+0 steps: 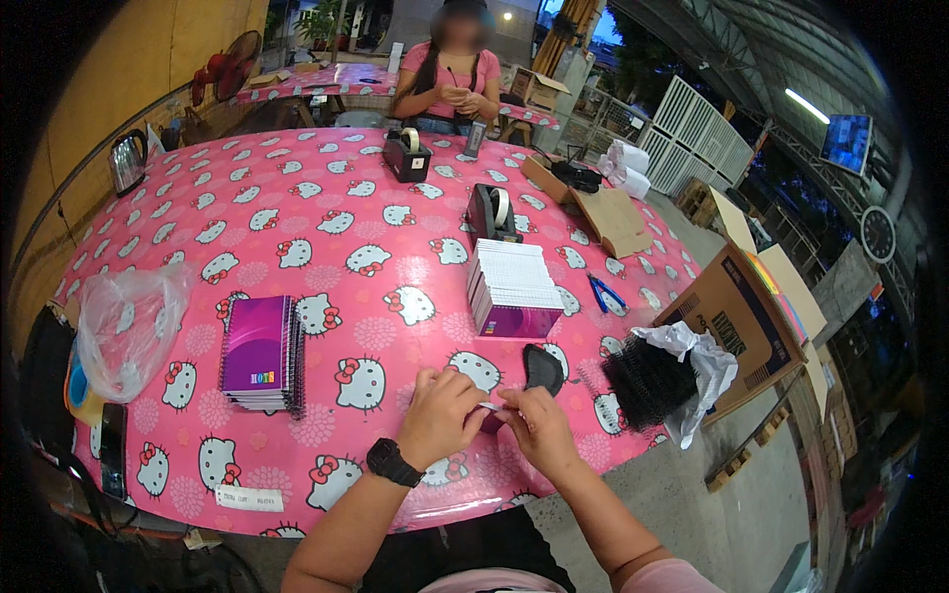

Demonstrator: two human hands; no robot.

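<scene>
Close to the table's near edge, my left hand [443,413] and my right hand [539,427] meet fingertip to fingertip. Between them they pinch a small purple-covered pad [491,422] with a white edge; my fingers hide most of it. A black watch is on my left wrist. Just beyond my right hand lies a curved black object [544,368] whose kind I cannot make out. Farther off stands a block of unbound white-paged pads [514,282] with a purple cover at its front. To the left is a stack of purple spiral notebooks [259,348].
Black wire spirals [647,383] and crumpled paper [700,366] sit by a cardboard box [736,321] at right. Blue-handled pliers [607,295] and two tape dispensers [492,212] lie farther back. A plastic bag [133,321] and phone [114,450] are left. Across the table is another person [453,84].
</scene>
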